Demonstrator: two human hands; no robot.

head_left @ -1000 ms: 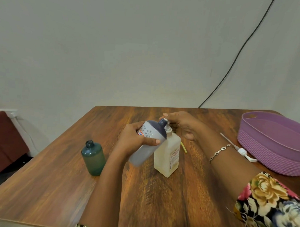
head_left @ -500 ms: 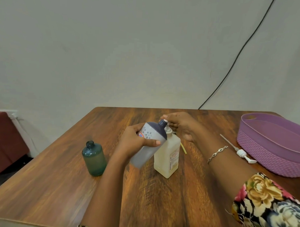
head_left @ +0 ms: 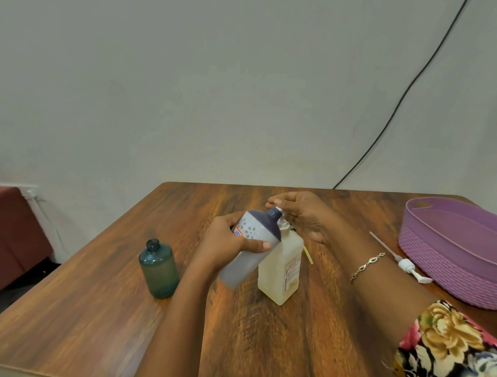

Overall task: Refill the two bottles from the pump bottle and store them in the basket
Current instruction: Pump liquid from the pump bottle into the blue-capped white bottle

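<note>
near the middle of the wooden surface point(head_left: 264, 344) the first refill looks to be in hand. the left hand point(head_left: 228, 244) holds the grey bottle point(head_left: 239, 269), fingers and thumb wrapped round its body, tilted so its dark blue neck sits right under the spout of the pump bottle point(head_left: 284, 271). the right hand point(head_left: 305, 215) reaches over from the far side, its fingers curled onto the white pump head point(head_left: 279, 209); whether they are pressing down at this instant cannot be told.

the next move likely calls for steady strokes on the pump while the narrow neck is kept lined up with the spout, since a small drift would put liquid on the wood. after that the green bottle point(head_left: 158, 269) needs the same treatment, then both go to the basket point(head_left: 450, 271).

the pump bottle stands upright and shows pale yellowish liquid through most of its body. the grey bottle is cloudy and its level cannot be read. the green bottle stands uncapped, well apart to the left, and its level is unclear through the tinted wall. the purple basket sits at the right edge, and neither bottle is in it. a loose white pump point(head_left: 408, 264) with its dip tube lies just beside the basket.
</note>
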